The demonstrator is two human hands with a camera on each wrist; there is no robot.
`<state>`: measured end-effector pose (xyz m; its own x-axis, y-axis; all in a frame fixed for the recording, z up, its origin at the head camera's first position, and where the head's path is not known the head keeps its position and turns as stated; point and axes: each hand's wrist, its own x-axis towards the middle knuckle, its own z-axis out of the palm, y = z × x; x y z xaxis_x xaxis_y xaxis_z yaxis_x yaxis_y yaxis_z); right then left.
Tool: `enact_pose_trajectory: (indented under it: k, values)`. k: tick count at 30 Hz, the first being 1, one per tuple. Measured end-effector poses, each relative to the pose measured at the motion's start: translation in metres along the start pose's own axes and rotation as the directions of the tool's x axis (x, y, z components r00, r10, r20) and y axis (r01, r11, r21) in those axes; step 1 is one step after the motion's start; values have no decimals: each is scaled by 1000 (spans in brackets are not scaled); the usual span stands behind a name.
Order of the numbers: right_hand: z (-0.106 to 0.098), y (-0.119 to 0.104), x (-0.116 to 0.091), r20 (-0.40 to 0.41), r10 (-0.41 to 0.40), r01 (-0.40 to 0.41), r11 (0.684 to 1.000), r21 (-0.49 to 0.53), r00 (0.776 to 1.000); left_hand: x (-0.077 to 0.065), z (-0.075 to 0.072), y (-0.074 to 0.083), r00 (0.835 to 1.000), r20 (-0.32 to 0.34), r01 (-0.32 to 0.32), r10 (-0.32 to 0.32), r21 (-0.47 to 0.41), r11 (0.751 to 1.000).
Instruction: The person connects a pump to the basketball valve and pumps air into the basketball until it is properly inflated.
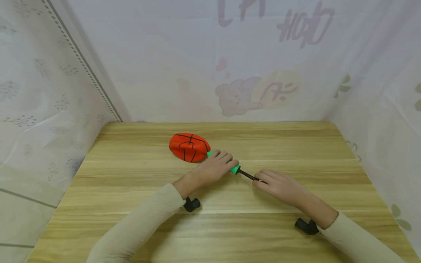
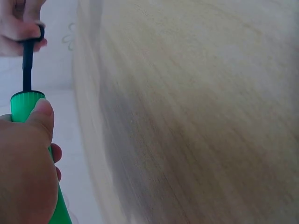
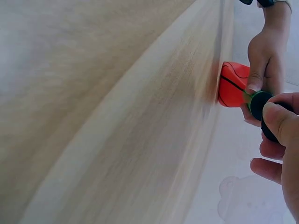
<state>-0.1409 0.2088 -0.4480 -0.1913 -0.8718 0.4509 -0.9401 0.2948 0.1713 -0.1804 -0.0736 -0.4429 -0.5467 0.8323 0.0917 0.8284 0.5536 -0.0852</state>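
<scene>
My left hand (image 1: pixel 212 169) wraps round the green barrel of a hand pump (image 1: pixel 235 169), its thumb lying along the barrel near the collar. My right hand (image 1: pixel 279 185) grasps the black handle (image 2: pixel 41 33) at the end of the pump's dark rod (image 1: pixel 247 175), which shows between my hands. The pump slants from far left to near right over the wooden table (image 1: pixel 246 233). At its far left end lies a dented red ball (image 1: pixel 189 144) with black lines.
</scene>
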Motion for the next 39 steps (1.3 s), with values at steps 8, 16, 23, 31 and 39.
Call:
enact_pose_trajectory:
  k: [8, 16, 23, 31, 39]
  values:
    - [12, 6, 18, 37, -5, 6, 1000, -15, 999, 1, 1, 2, 1000, 12, 4, -5, 33, 999]
    - [19, 8, 28, 26, -10, 11, 1000, -21, 1000, -2, 1, 2, 1000, 12, 6, -6, 24, 1000]
    - [9, 3, 18, -3, 5, -5, 1000, 23, 1000, -4, -2, 0, 1000, 2, 15, -15, -22, 1000]
    - [-15, -9, -12, -15, 7, -7, 1000, 13, 1000, -4, -2, -2, 999, -44, -13, 11, -29, 1000]
    - [-33, -16, -31, -2, 24, -24, 1000, 16, 1000, -5, -1, -5, 999, -42, -13, 12, -15, 1000]
